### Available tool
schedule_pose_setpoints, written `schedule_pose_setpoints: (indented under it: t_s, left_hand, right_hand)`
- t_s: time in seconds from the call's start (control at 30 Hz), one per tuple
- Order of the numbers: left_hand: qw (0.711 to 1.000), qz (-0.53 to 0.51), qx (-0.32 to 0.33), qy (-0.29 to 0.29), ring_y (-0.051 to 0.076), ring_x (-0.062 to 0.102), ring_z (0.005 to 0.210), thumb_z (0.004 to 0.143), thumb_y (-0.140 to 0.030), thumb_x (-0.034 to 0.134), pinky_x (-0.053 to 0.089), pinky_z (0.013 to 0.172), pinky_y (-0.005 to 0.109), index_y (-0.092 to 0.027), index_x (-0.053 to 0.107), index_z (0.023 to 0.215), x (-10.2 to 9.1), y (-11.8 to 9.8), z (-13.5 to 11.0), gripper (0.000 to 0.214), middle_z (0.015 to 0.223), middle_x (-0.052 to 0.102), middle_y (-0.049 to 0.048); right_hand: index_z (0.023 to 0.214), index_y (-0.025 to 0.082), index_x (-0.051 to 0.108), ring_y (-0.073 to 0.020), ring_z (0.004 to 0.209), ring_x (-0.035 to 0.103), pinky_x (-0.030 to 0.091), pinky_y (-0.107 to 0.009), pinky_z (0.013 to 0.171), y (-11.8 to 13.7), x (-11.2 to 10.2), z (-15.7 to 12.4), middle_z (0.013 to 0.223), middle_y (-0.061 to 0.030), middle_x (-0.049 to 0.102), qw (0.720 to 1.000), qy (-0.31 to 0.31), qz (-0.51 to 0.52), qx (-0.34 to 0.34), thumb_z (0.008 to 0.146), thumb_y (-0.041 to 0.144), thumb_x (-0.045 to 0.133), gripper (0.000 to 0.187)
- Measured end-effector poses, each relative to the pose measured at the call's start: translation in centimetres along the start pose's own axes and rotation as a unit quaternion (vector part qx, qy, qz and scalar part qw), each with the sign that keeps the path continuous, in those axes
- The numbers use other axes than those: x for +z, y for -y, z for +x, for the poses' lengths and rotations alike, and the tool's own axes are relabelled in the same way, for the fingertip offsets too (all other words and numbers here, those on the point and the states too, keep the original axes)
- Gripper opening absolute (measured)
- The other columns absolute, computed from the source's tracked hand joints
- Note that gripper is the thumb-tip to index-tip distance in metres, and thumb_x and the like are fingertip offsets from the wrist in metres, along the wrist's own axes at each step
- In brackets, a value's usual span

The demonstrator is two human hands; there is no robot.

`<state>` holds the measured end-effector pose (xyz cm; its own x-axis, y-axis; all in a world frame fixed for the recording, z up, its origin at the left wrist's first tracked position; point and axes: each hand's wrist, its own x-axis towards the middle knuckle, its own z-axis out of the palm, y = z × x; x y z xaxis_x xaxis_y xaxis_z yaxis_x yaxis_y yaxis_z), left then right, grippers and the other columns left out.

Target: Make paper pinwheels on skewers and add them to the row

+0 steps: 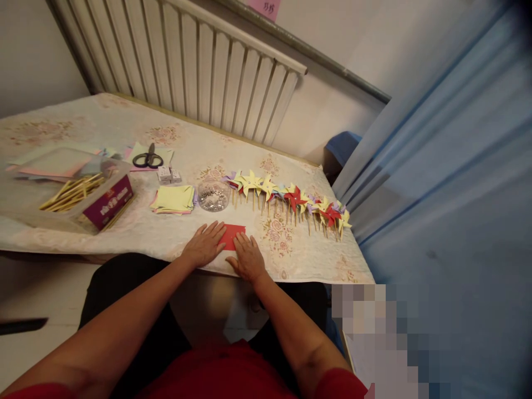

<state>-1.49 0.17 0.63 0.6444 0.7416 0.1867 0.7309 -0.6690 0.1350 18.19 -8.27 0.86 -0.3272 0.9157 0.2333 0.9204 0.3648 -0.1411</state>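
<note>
Under hands [204,244] [248,257]: red ppr [230,235] (pt. hidden)

left hand [203,244]: palm down, fingers [211,227] fanned forward | right hand [249,258]: palm down, thumb [231,262] splayed out leftward | left forearm [143,305] and right forearm [291,318]: bare, extended forward, converging | wrists [189,259]: apart

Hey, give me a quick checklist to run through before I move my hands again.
1. Red paper under control: ok, left hand and right hand both rest on it.
2. Pinwheels apart from the paper: ok, they lie in a row to its right.
3. Sticks in the plastic box: ok for those; a few lie beside it.
4. Scissors in hand: not ok, lying beyond the yellow stack.
5. Bowl's contents sorted: cannot tell, too small.
</note>
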Motion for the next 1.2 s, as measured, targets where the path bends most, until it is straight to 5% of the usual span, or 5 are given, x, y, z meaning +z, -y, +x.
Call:
schedule_pose_setpoints:
  t_s: [0.57, 0.83, 0.93, 1.2]
  left_hand:
    - [1.000, 0.004, -0.004, 0.013, 0.030, 0.031, 0.150, 0.099, -0.038, 0.038, 0.022, 0.120, 0.053, -0.022, 0.048, 0.149, -0.7, 0.7, -1.0, 0.054, 0.159, 0.041, 0.0090]
    - [0.998, -0.007, -0.061, -0.034, 0.030, 0.030, 0.150, 0.100, -0.038, 0.032, 0.024, 0.120, 0.052, -0.021, 0.047, 0.150, -0.2, 1.9, -2.4, 0.055, 0.160, 0.041, 0.0096]
    - [0.993, -0.011, -0.102, -0.060, 0.029, 0.027, 0.152, 0.101, -0.036, 0.030, 0.025, 0.119, 0.051, -0.017, 0.045, 0.150, -0.5, 1.4, -1.6, 0.055, 0.161, 0.037, 0.0120]
    - [0.999, -0.031, -0.024, -0.010, 0.027, 0.031, 0.150, 0.100, -0.035, 0.036, 0.024, 0.120, 0.051, -0.022, 0.044, 0.151, 0.3, -1.5, 1.0, 0.054, 0.160, 0.040, 0.0103]
  right_hand:
    - [0.148, 0.006, 0.042, -0.0314, 0.149, 0.031, 0.021, -0.053, 0.123, 0.1, 0.2, 0.1, 0.156, -0.0214, 0.042, 1.000, -0.011, -0.006, 0.017, 0.097, 0.052, 0.052, 0.069]
    - [0.147, 0.006, 0.043, -0.0315, 0.149, 0.031, 0.021, -0.053, 0.123, 0.1, 0.2, 0.0, 0.156, -0.0209, 0.041, 1.000, -0.017, -0.001, 0.017, 0.097, 0.053, 0.052, 0.069]
    - [0.147, 0.005, 0.043, -0.0317, 0.149, 0.031, 0.021, -0.052, 0.123, 0.1, 0.2, 0.1, 0.157, -0.0206, 0.041, 1.000, -0.015, -0.002, 0.020, 0.097, 0.052, 0.052, 0.069]
    - [0.148, 0.006, 0.043, -0.0313, 0.149, 0.031, 0.021, -0.053, 0.123, 0.2, 0.2, 0.1, 0.155, -0.0208, 0.043, 1.000, -0.014, -0.006, 0.017, 0.097, 0.052, 0.053, 0.069]
